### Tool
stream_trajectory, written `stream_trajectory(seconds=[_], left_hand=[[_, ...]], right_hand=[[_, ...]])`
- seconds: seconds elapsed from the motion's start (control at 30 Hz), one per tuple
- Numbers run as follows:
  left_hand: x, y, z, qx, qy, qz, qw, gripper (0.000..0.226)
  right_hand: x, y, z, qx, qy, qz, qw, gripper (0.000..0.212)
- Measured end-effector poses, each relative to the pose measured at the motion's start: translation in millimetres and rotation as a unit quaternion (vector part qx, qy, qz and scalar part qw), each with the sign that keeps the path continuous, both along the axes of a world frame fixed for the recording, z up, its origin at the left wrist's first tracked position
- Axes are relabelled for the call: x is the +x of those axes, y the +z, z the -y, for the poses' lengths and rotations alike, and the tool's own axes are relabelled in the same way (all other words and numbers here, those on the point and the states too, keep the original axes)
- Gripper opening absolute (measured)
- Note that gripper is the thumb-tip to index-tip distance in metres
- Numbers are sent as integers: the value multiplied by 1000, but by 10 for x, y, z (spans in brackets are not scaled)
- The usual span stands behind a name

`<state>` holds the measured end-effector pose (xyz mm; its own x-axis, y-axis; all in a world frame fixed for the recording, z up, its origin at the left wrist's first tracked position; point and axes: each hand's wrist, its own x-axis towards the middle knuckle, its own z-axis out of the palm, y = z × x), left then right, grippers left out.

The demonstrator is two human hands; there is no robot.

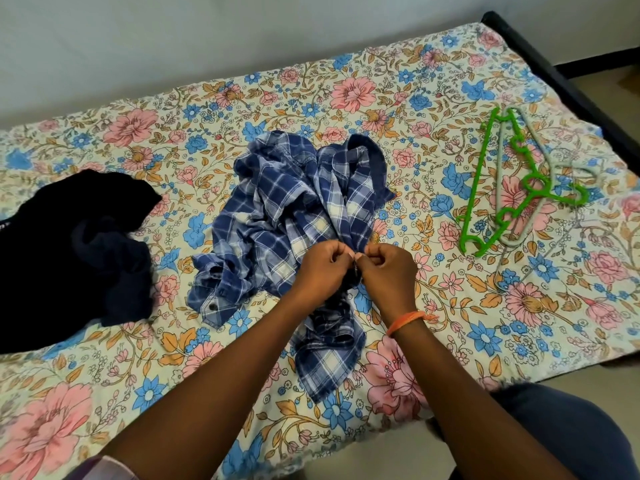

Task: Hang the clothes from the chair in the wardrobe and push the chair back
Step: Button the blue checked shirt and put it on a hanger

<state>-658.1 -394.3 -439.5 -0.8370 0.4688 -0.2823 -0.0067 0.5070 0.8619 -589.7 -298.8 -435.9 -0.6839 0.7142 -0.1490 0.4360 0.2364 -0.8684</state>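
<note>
Right now, a crumpled blue and white checked cotton shirt [294, 209] is spread on the flowery bed sheet [433, 306]. Its front edge is pinched tightly by the left hand [320, 268] and the right hand [389, 270], which are held close together. A button is probably being done up or undone. Next, the bright green plastic hanger [498, 188], lying well apart on the right, is likely needed. A dark heap of clothes [76, 247] is left waiting.
</note>
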Motion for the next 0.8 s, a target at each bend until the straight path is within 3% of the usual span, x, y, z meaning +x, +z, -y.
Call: stream_trajectory(seconds=[0.27, 0.4, 0.47, 0.53, 0.7, 0.8], left_hand=[[35, 3, -9, 9, 28, 16, 999, 15], [-14, 47, -2, -13, 23, -13, 1000, 16], [-30, 80, 22, -15, 25, -28, 999, 13], [-42, 120, 55, -11, 27, -28, 999, 11], [-96, 159, 96, -11, 20, 21, 1000, 13], [-99, 154, 96, -21, 7, 17, 1000, 29]], right_hand=[[27, 17, 9, -83, -24, -10, 996, 11], [32, 107, 16, -218, -46, -43, 974, 18], [44, 117, 9, -245, -41, -52, 967, 11], [63, 125, 4, -248, -31, -60, 966, 1], [54, 143, 23, -206, -27, -54, 977, 7], [36, 130, 48, -177, -39, -45, 982, 7]])
